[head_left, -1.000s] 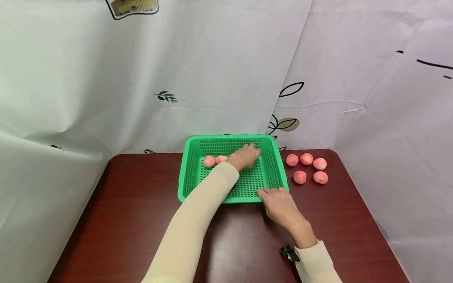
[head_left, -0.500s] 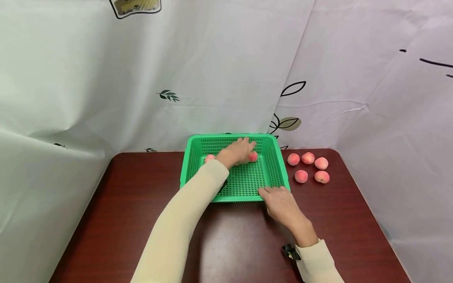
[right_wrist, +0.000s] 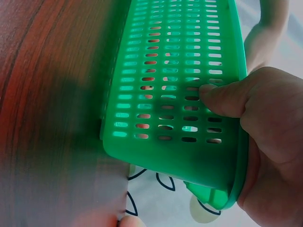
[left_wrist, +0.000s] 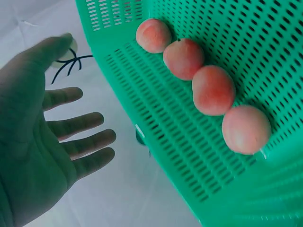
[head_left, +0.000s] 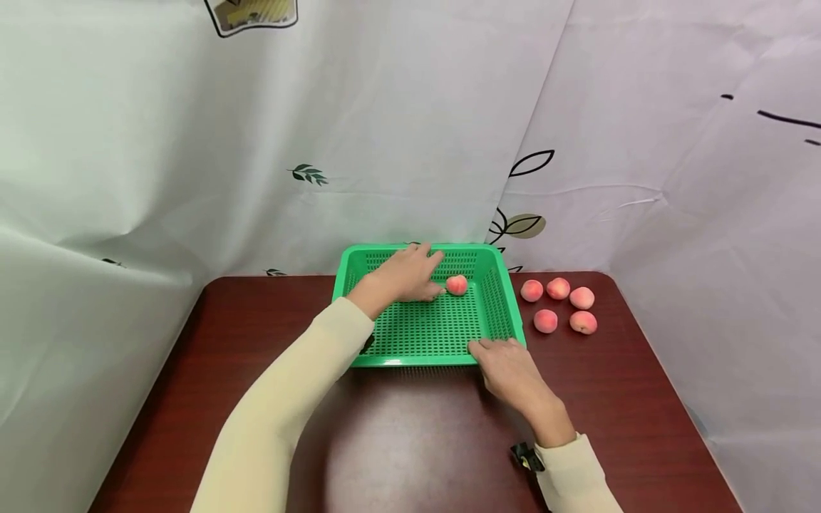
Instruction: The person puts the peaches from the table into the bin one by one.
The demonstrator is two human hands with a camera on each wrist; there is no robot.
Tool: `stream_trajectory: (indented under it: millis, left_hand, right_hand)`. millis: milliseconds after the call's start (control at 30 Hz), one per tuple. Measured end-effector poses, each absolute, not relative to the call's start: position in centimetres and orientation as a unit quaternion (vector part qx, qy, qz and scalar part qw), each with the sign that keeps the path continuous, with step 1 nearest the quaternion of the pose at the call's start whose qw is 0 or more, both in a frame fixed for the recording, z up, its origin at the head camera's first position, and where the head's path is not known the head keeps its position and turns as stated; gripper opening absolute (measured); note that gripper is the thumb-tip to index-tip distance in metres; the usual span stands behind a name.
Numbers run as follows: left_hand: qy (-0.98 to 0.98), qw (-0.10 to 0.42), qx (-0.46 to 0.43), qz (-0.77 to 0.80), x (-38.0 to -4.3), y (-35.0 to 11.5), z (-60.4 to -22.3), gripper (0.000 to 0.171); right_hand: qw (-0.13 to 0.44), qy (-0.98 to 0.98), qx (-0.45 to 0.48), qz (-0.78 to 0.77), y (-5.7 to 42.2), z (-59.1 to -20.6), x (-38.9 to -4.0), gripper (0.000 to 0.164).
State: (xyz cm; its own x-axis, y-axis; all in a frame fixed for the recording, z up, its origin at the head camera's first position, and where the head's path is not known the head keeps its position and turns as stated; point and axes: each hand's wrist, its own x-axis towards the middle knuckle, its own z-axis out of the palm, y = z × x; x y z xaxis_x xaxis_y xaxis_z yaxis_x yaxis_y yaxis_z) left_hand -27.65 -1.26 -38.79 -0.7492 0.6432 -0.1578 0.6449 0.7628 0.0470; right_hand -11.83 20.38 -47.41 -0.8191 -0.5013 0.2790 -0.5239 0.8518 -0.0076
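Observation:
A green plastic basket [head_left: 423, 361] with slotted walls stands toward the back of the table. In the head view my left hand [head_left: 405, 274] is over its rear left part, fingers extended. The left wrist view has this hand [left_wrist: 42, 127] with fingers spread and nothing in the palm. Several peaches [left_wrist: 214, 91] sit in a row inside the basket along one wall; in the head view just one peach [head_left: 457, 285] shows, right of the left fingertips. My right hand [head_left: 509, 370] grips the front rim near the right corner, its thumb [right_wrist: 222, 98] against the outer wall.
Several more peaches [head_left: 546, 320] lie on the dark red-brown table [head_left: 398, 434], to the right of the basket. Behind and at both sides hangs a pale cloth [head_left: 398, 128] with leaf prints.
My left hand has moved left across the inside of the basket, uncovering a peach on the right and covering those on the left. The right hand keeps its hold on the rim.

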Motion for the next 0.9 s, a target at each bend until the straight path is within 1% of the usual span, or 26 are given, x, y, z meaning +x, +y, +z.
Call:
stream_trajectory:
  millis: [300, 500, 700, 900]
  left_hand:
    - [0.936, 0.041, 0.348, 0.019, -24.7, -4.6, -39.2, 0.087]
    - [0.935, 0.02, 0.353, 0.025, -22.5, -6.0, -39.2, 0.088]
    - [0.934, 0.013, 0.355, 0.038, -19.9, -7.2, -39.7, 0.087]
    - [0.933, 0.002, 0.357, 0.039, -17.7, -8.6, -40.5, 0.09]
  right_hand:
    - [0.126, -0.955, 0.266, 0.043, 20.3, -47.3, -11.8, 0.029]
    - [0.122, -0.956, 0.264, 0.04, 20.3, -47.5, -11.9, 0.026]
    - [0.124, -0.955, 0.267, 0.04, 20.4, -47.4, -11.9, 0.026]
    - [0.128, -0.953, 0.273, 0.041, 20.4, -47.4, -11.9, 0.026]
